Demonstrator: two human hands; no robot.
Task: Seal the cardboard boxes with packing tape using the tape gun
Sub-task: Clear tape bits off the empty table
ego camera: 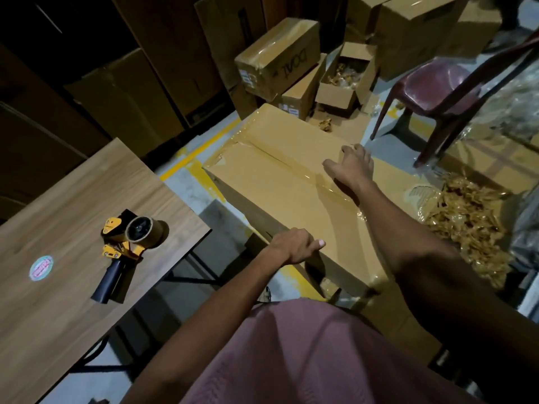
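While both my hands are on the box, the tape gun lies apart from them on the desk, to my left.

Item: box. Large, flaps closed, standing in front of me just right of the desk. Long axis runs from my near right to the far left. A shiny strip of tape already lies along the centre seam, following that axis, with more film at the far end.

Item: left hand. Grip curled over the near left edge of the box, thumb on top. It holds the cardboard only.

Item: right hand. Laid on the lid beside the seam, fingers bent down towards the cardboard at its far side; whether they hook an edge I cannot tell. No tool in it.

Item: tape gun. Yellow and black, roll mounted, resting on its side. Handle points towards the desk's near edge, roll end away. It lies to the left of my left hand, across the gap between desk and box. Left hand is plainly the nearer one.

Judgement: this seam looks done; any further strip would call for a leftward reach to that handle.
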